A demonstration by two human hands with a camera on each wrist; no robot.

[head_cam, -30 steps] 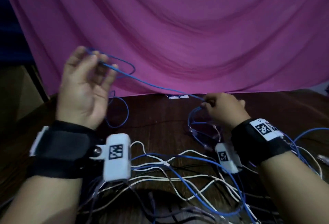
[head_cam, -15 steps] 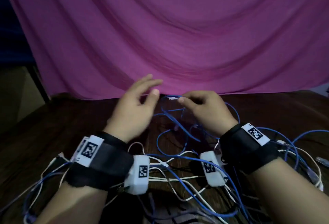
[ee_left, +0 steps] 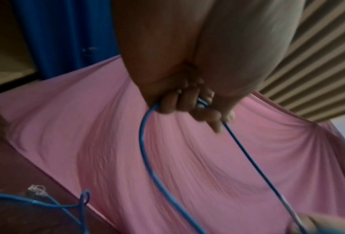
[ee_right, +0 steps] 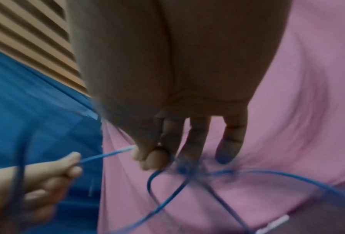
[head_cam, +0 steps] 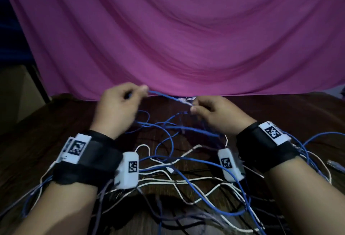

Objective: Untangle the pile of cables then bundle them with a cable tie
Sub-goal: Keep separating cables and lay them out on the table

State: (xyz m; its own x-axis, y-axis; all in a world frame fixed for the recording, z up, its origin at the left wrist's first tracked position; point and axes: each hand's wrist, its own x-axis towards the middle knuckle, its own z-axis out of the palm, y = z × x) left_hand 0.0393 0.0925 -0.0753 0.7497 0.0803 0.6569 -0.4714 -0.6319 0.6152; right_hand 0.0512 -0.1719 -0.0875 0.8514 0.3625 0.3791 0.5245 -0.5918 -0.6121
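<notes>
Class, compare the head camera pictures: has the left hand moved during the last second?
Yes. The left hand has come down from high against the pink cloth to the cloth's lower edge, nearer the right hand.

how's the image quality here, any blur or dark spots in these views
Head view: dim, the wooden table near black, thin blue cable between both hands slightly smeared. Left wrist view: left hand soft, motion-blurred. Right wrist view: right hand shadowed, cable loops streaked.
</notes>
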